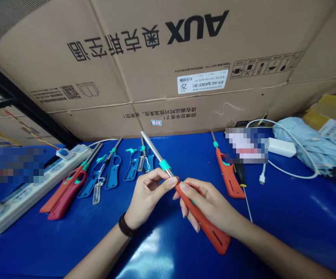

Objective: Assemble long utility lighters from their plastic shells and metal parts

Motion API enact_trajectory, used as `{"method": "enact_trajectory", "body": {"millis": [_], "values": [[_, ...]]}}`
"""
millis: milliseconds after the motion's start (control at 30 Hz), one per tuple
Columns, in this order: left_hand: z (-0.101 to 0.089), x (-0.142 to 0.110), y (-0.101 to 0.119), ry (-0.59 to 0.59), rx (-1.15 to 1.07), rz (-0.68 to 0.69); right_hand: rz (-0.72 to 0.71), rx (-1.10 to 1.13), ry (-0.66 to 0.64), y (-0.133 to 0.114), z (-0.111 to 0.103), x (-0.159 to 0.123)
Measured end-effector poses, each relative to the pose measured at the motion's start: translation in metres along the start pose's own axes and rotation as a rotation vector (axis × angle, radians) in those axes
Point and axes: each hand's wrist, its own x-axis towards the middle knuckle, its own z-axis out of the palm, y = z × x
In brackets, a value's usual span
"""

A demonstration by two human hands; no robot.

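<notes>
An orange long-neck lighter [211, 228] is held between both hands, tilted with its metal tube pointing up and left. My left hand [150, 192] pinches the base of the tube just below a green collar [164, 165]. Around the upper part of the orange handle my right hand [211, 201] is closed, its thumb on top. Behind them on the blue table lie two opened blue lighters [114, 170] [131, 166], with half shells, tubes and clear fuel tanks [97, 193] showing. Another orange lighter [233, 182] rests to the right, beside a black-and-yellow screwdriver [240, 174].
On the left, two red-orange lighters [66, 190] lie alongside a white power strip [25, 193]. A large cardboard box [156, 85] stands across the back. At right are a white charger [281, 147] with its cable and a pale blue plastic bag [298, 143].
</notes>
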Motion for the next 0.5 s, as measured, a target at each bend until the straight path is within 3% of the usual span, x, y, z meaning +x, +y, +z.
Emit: {"method": "enact_trajectory", "body": {"millis": [167,333,400,500], "values": [[-0.0006,0.0019,0.0045,-0.076,-0.143,-0.125,0.148,0.204,-0.093,-0.0038,-0.0053,0.0002],[0.0,0.0012,0.005,-0.058,-0.194,-0.143,0.108,0.192,-0.126,-0.004,-0.0044,0.0004],[0.0,0.0015,0.0039,-0.02,-0.166,-0.125,0.058,0.135,-0.098,-0.0031,-0.0025,0.0002],[0.0004,0.0029,0.0016,0.028,-0.127,-0.11,-0.035,-0.082,0.048,0.0002,-0.001,-0.0001]]}}
